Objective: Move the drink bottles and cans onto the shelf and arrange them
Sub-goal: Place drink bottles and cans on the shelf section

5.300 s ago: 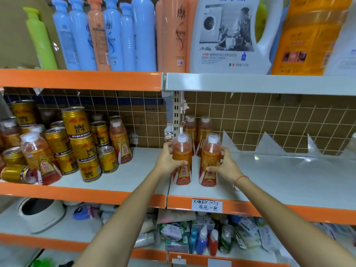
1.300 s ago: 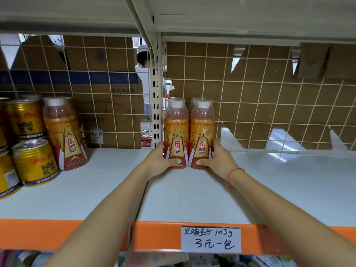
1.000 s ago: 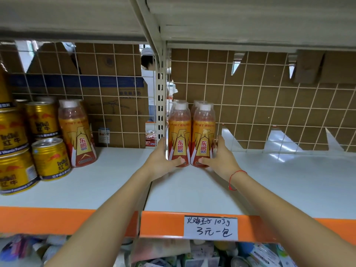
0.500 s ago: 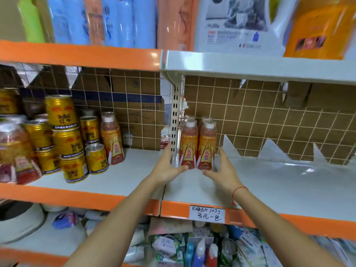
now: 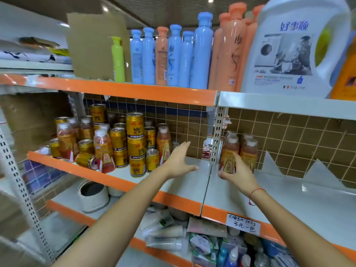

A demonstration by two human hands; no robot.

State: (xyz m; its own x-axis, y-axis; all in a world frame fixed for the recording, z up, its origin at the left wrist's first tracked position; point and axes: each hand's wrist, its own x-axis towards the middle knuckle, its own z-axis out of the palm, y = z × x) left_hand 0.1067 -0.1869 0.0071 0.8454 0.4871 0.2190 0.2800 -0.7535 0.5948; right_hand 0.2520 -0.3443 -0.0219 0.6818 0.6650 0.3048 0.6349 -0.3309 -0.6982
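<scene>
Several orange drink bottles with white caps [image 5: 249, 151] stand in a tight group at the left end of the right shelf section [image 5: 289, 197]. My right hand [image 5: 238, 175] wraps the lower part of the front-left bottle [image 5: 229, 151]. My left hand [image 5: 179, 160] hovers open, fingers spread, over the left shelf section [image 5: 134, 185], just right of a lone drink bottle [image 5: 163, 144]. Further left, gold cans [image 5: 135, 139] stand stacked among more bottles [image 5: 103, 151]. One gold can [image 5: 86, 160] lies on its side.
A perforated upright post [image 5: 216, 139] divides the two sections. Shampoo bottles [image 5: 174, 56] and a white detergent jug [image 5: 292, 49] fill the shelf above. Below are a white pot [image 5: 93, 195], tubes and packets [image 5: 202, 243]. A handwritten price tag [image 5: 243, 225] hangs on the orange edge.
My left hand has left the bottle group and swung left toward the lone bottle. My right hand has closed on the front-left bottle. The view has pulled back and turned left.
</scene>
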